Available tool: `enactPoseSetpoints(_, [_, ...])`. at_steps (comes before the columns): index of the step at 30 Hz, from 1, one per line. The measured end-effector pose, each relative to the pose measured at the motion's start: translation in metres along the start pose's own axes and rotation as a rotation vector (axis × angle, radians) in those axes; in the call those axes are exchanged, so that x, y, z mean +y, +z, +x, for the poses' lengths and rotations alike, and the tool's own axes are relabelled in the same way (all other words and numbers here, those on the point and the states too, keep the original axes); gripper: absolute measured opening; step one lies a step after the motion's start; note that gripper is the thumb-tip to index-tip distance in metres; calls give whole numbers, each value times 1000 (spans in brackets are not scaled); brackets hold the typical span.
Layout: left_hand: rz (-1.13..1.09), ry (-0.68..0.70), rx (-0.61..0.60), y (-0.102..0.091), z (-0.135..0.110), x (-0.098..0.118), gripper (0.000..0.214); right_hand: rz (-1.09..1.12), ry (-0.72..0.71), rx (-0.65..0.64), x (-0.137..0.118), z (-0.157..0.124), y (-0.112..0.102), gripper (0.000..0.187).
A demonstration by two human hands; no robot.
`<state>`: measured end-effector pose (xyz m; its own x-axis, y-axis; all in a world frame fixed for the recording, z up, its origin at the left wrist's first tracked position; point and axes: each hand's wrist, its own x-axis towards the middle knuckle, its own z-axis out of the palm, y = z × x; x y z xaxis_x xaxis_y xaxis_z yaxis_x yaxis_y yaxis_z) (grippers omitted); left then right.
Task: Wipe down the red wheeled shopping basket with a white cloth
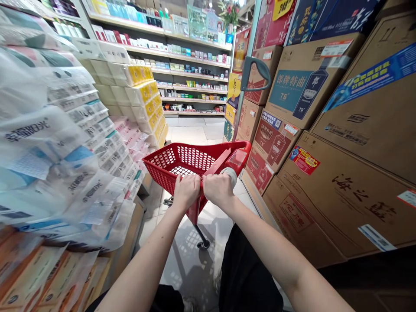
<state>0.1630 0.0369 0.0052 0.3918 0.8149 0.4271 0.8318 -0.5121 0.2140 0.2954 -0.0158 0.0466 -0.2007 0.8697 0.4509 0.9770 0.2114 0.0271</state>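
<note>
A red plastic shopping basket on wheels [169, 167] stands in the aisle straight ahead of me, with nothing visible inside. My left hand [186, 190] is closed over the near rim of the basket. Beside it my right hand [218, 189] is closed on the same rim, next to the red bar of the handle [217, 164]. The two hands touch each other. The grey grip of the basket's pull handle [256, 71] sticks up on its pole at the right.
Stacked packs of tissue paper [65, 143] crowd the left side. Brown cardboard cartons [341, 143] are piled high on the right. Light floor tiles [191, 130] run between them toward shelves of small goods [191, 65] at the far end.
</note>
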Motion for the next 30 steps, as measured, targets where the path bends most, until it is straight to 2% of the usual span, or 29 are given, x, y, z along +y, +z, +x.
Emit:
enactPoseSetpoints(2, [-38,19,-36,0,0,-1,41,21,-65,-82,9,3,-6,30])
enactPoseSetpoints(4, [-72,62,-65,0,0,-5,42,33,-97,-103,18,1,-10,32])
enactPoseSetpoints(8, [-130,138,-103,2,-3,-13,41,81,-148,18,38,-14,-8,42])
enactPoseSetpoints(11, [-169,155,-109,4,-6,-15,41,117,-221,121,53,-22,-1,41])
enactPoseSetpoints(14, [-201,153,-92,7,-8,-15,40,135,-239,148,63,-22,4,40])
enactPoseSetpoints(18, [-206,142,-85,12,-5,-11,40,91,-100,65,69,-11,1,42])
enactPoseSetpoints(24, [-175,144,-83,16,2,-6,42,25,149,-150,62,15,-10,46])
enactPoseSetpoints(30, [-149,174,-137,7,-3,-14,42,40,159,-127,59,21,-11,53])
